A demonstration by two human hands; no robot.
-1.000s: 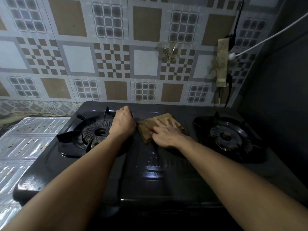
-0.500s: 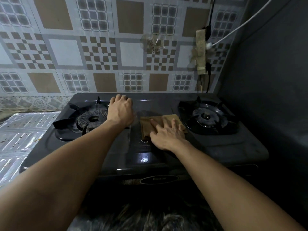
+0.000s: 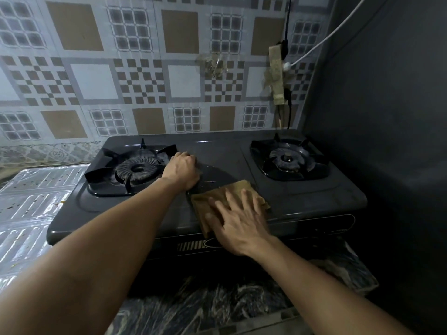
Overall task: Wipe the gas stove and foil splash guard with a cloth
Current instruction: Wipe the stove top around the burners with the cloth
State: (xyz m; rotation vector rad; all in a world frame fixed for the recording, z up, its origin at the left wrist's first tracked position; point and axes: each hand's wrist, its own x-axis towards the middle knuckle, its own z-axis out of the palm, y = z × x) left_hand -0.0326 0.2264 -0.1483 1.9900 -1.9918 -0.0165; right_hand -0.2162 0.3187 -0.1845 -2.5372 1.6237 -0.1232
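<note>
The right hand [image 3: 238,222] lies flat, fingers spread, pressing the folded brown cloth [image 3: 217,199] onto the dark grey gas stove [image 3: 302,197]; beyond it the left hand [image 3: 182,169], fingers curled under (grip unclear), probably steadies the stove.

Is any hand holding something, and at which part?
Nothing is gripped. The right hand presses flat on the near half of the cloth; the left hand rests on the stove.

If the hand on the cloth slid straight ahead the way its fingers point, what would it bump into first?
Probably the right burner. The right hand lies flat on the cloth, fingers aimed up and slightly right across bare stove top; depth is hard to judge.
</note>
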